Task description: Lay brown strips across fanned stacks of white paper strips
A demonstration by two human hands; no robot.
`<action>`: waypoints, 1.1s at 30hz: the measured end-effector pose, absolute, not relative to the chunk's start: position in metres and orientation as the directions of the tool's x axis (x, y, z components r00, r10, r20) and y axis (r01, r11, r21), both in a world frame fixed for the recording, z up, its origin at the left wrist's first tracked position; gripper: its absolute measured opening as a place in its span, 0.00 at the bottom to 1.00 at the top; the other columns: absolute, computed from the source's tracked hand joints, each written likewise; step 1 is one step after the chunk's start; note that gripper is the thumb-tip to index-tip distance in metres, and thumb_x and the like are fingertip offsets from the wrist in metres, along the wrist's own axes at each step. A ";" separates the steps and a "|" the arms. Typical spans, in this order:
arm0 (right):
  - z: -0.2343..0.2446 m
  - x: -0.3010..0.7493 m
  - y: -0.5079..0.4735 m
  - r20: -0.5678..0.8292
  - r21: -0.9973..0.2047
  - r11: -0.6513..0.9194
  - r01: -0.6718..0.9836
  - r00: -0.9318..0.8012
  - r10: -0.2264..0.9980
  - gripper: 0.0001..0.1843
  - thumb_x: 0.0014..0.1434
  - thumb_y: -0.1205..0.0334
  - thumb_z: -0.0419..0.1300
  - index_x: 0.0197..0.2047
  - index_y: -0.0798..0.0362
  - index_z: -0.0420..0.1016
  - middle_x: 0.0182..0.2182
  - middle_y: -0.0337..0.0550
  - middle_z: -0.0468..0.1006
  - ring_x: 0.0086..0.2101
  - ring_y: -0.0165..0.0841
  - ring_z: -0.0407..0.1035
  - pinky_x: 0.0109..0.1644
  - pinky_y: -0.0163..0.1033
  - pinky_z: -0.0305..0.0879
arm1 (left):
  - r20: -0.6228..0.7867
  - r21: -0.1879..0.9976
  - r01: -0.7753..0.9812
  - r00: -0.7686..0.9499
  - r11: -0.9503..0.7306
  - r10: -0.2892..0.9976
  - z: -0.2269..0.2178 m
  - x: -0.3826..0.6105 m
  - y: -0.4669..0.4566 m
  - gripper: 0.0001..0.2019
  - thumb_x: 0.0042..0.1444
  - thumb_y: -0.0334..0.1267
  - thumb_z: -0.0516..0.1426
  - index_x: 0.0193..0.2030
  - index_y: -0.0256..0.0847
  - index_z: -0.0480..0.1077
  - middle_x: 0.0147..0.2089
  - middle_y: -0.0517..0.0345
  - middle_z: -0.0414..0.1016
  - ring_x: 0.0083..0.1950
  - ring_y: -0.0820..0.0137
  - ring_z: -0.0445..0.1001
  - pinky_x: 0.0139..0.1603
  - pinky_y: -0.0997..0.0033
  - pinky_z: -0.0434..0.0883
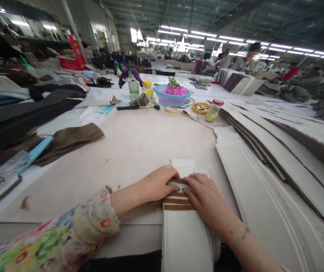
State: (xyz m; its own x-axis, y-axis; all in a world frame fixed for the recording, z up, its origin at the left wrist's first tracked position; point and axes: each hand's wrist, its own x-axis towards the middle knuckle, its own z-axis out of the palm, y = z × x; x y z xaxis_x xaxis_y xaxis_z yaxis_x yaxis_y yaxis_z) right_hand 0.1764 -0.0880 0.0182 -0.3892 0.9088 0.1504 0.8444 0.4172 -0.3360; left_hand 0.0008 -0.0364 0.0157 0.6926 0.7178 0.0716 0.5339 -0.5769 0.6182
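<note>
In front of me lies a stack of long white strips [187, 238], their brown edges [179, 207] stepped one behind another. My left hand [163, 182] is closed at the left of the topmost strip's far edge, thumb on the near side and fingers curled over the far side. On the same edge, to the right, my right hand [203, 192] pinches with thumb and fingers. The two hands nearly meet at the fingertips. A thin brown line shows between them. Beyond the fingers, a pale end piece [183, 164] pokes out; what lies under the hands is hidden.
Larger white panels [252, 185] are layered at the right. A yellow-lidded jar [147, 90], a blue basin [172, 96], a black-handled brush [138, 107] and a red-lidded jar [214, 110] stand or lie farther back. Brown cloth [71, 141] lies left. A person [247, 62] is in the background.
</note>
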 end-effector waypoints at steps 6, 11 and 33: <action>0.020 0.171 -0.091 0.158 -0.192 0.520 0.832 -0.497 0.853 0.08 0.57 0.72 0.51 0.36 0.54 0.68 0.33 0.44 0.69 0.36 0.37 0.63 0.41 0.44 0.63 | 0.112 0.458 0.547 0.747 -0.701 0.656 0.017 0.000 -0.046 0.04 0.56 0.34 0.53 0.34 0.37 0.66 0.38 0.55 0.66 0.42 0.67 0.64 0.44 0.69 0.63; 0.018 0.173 -0.093 0.160 -0.145 0.530 0.835 -0.509 0.846 0.07 0.58 0.72 0.51 0.37 0.54 0.68 0.32 0.45 0.69 0.36 0.38 0.64 0.40 0.45 0.64 | 0.149 0.521 0.503 0.741 -0.689 0.654 0.015 -0.006 -0.044 0.04 0.55 0.35 0.54 0.36 0.38 0.67 0.39 0.56 0.66 0.44 0.68 0.64 0.45 0.71 0.62; 0.023 0.167 -0.094 0.123 -0.086 0.585 0.806 -0.574 0.809 0.21 0.50 0.81 0.49 0.47 0.57 0.67 0.38 0.48 0.71 0.39 0.37 0.65 0.42 0.42 0.67 | 0.209 0.367 0.520 0.762 -0.772 0.613 -0.004 -0.043 -0.061 0.14 0.60 0.33 0.46 0.51 0.42 0.64 0.46 0.52 0.67 0.47 0.67 0.63 0.48 0.67 0.61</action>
